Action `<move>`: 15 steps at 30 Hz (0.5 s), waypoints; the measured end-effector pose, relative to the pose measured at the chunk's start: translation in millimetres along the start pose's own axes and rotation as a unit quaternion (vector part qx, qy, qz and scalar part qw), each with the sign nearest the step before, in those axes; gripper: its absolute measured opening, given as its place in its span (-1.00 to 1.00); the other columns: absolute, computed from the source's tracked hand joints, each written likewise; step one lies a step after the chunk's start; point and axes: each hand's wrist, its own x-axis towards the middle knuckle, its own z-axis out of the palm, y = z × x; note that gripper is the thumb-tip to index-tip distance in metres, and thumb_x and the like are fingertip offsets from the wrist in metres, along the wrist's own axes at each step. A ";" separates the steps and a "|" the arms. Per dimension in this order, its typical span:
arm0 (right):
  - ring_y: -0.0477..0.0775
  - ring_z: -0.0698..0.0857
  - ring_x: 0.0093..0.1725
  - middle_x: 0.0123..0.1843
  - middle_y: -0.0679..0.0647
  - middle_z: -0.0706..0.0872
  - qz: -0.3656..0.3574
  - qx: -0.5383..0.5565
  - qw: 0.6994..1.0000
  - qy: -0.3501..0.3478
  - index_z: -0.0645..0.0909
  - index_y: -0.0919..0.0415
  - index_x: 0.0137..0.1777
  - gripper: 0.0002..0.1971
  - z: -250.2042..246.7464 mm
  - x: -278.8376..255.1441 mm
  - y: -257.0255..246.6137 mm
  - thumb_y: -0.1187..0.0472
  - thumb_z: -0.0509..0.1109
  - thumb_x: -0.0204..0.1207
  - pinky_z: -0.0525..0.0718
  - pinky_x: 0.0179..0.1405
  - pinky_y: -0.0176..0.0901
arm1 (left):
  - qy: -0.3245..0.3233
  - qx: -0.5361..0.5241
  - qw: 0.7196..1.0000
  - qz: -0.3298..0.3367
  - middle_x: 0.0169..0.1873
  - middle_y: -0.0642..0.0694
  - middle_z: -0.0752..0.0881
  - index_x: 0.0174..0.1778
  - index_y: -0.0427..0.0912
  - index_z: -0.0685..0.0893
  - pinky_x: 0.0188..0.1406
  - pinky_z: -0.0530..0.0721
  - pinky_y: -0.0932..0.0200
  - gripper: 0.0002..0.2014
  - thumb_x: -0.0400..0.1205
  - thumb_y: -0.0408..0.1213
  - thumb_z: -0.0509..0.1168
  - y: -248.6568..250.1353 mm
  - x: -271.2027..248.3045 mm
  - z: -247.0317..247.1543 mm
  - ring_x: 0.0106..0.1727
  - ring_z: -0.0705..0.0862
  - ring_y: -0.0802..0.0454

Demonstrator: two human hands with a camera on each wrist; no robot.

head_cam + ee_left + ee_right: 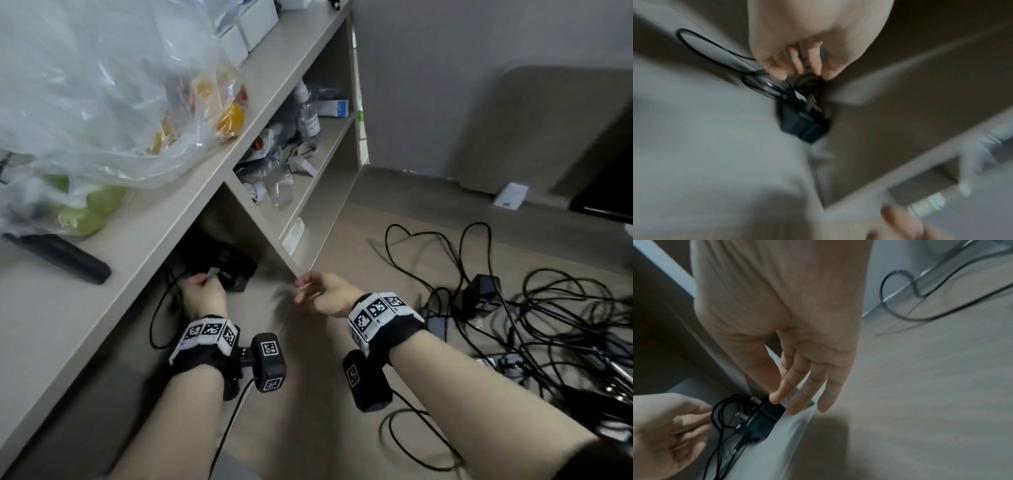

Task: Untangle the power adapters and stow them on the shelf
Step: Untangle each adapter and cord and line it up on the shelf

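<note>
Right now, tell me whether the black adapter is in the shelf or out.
In: the black adapter lies inside the shelf's bottom compartment.

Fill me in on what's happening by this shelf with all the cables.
A person is putting away power adapters. The left hand reaches into the bottom compartment of the shelf, fingers curled at the thin black cable of a black adapter that sits just inside it. The right hand hovers at the shelf's front edge, fingers straight and holding nothing. On the floor to the right, a tangle of cables and adapters waits to be sorted.
</note>
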 end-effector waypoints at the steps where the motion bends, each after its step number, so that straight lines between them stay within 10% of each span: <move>1: -0.08 0.58 -0.26 -0.28 -0.05 0.64 -0.006 -0.003 1.000 0.019 0.49 0.21 0.17 -0.63 -5.5 -9.4 1.6 0.59 0.18 0.48 0.57 -0.21 -0.33 | 0.001 -0.001 1.000 0.021 0.14 -0.37 0.71 0.13 -0.34 0.67 0.12 0.56 0.06 -0.74 0.57 -0.33 0.30 2.6 -14.2 3.3 0.19 0.65 -0.30; 6: 0.15 0.73 -0.05 -0.17 0.04 0.74 -0.007 -0.050 0.979 0.196 0.52 -0.04 -0.25 -0.73 -36.0 -63.6 22.3 0.41 0.27 0.46 0.61 -0.08 -0.16 | -0.195 0.005 0.971 0.135 -0.17 -0.17 0.66 -0.11 -0.18 0.60 -0.03 0.48 0.18 -0.94 0.57 -0.42 0.28 3.5 -101.5 40.9 0.08 0.67 -0.25; 11: 0.02 0.70 -0.07 -0.13 -0.04 0.73 -0.002 -0.099 0.934 0.343 0.62 0.00 -0.07 -0.82 -79.1 -123.9 38.5 0.30 0.32 0.45 0.60 0.01 -0.25 | -0.431 0.134 0.872 0.188 -0.10 -0.15 0.70 -0.08 -0.09 0.64 0.04 0.52 0.19 -0.96 0.60 -0.27 0.29 3.3 -178.3 86.9 0.09 0.66 -0.15; 15: 0.07 0.70 0.04 -0.05 -0.01 0.75 0.003 -0.141 0.893 0.427 0.67 0.06 -0.01 -0.82 -106.5 -154.1 47.5 0.28 0.30 0.46 0.59 0.08 -0.17 | -0.480 0.205 0.822 0.228 0.09 -0.12 0.73 0.17 -0.16 0.67 0.17 0.55 0.19 -0.78 0.63 -0.27 0.25 8.8 -215.3 106.1 0.17 0.66 -0.07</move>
